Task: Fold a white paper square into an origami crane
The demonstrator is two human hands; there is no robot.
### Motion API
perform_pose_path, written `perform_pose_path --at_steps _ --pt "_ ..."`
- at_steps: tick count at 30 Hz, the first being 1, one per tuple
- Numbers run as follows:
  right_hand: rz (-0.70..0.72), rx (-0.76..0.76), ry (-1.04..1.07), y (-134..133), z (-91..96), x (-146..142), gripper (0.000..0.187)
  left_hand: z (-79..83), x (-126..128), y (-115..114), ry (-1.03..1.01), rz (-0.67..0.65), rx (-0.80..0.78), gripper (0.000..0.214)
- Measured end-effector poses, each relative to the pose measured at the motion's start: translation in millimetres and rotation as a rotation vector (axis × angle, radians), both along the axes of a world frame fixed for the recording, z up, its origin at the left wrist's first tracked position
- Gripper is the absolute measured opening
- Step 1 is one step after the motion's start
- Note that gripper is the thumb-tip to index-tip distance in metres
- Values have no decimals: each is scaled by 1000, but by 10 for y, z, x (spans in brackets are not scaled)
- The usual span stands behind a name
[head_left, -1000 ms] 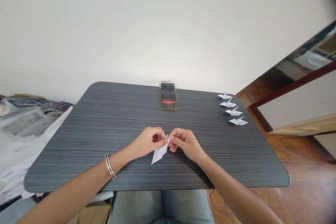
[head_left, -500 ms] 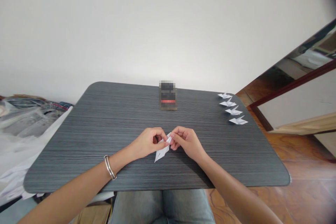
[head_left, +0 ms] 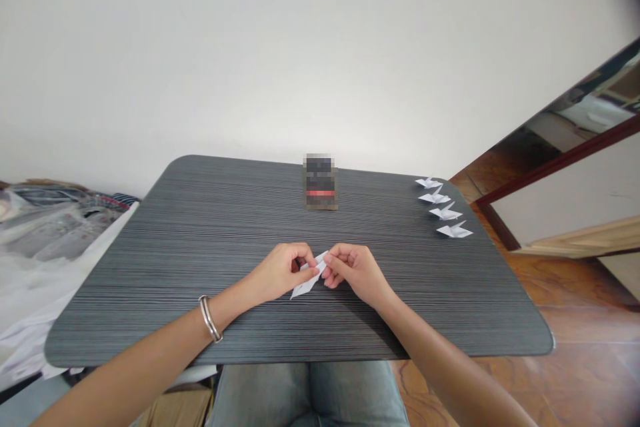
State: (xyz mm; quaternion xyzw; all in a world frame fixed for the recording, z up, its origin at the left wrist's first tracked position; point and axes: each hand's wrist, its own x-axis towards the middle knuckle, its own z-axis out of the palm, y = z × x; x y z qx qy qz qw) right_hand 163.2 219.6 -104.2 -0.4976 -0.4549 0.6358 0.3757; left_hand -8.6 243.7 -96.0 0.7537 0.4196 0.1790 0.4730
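Note:
Between my hands is a small piece of folded white paper [head_left: 304, 287], slanting from lower left to upper right just above the dark striped table [head_left: 200, 227]. My left hand [head_left: 287, 272] pinches it between thumb and fingers near its middle. The thumb and bent fingers of my right hand [head_left: 354, 270] close on its upper right end. My fingertips hide part of the folds. Several folded white paper cranes [head_left: 453, 231] stand in a row at the table's right side, apart from my hands.
A dark blurred packet with a red stripe [head_left: 321, 195] sits at the table's back edge, near the white wall [head_left: 320, 47]. Plastic-wrapped items [head_left: 55, 220] are heaped left of the table. To the right are a wooden floor [head_left: 575, 320] and a mirrored panel [head_left: 560, 120].
The folded paper has tilted flatter, its lower left tip swinging up and to the left. Both hands keep their grip and have hardly moved.

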Motion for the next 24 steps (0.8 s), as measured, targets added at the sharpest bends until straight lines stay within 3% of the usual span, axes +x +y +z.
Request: perform_pose_path --at_steps 6,14,19,24 --pt "-8 10 -13 -25 8 -10 36 7 2 -2 -6 -20 2 17" --pt "-23 116 45 -8 2 36 31 16 -2 21 -63 36 -115 19" --pt "43 174 57 -10 -13 52 25 10 -4 25 -73 21 -106 21" --pt "22 122 30 -4 -25 44 25 12 -5 22 -62 17 -83 22"
